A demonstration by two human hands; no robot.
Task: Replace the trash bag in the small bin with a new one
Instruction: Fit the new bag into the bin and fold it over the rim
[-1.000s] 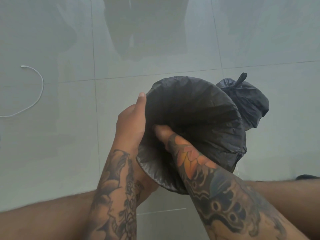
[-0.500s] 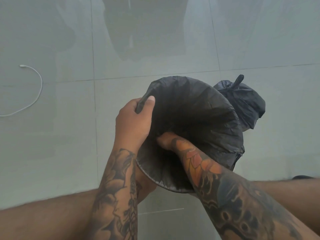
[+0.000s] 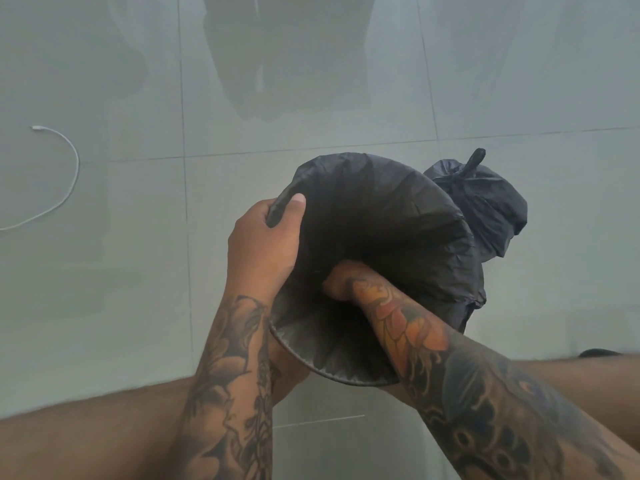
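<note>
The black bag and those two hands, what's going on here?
A person is lining the small bin with a new black bag. The left hand pinches the bag's edge at the rim, while the right hand reaches inside, its fingers hidden. A tied-off full bag sits on the tiled floor behind.

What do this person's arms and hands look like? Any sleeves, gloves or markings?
Both forearms are bare: no sleeves, gloves, watch or rings show. The left forearm carries dark floral linework tattoos running up to the wrist. The right forearm has an orange and red flower near the wrist, then dark patterns with round eye-like spots. The left hand has no ink; the right hand is mostly hidden.
</note>
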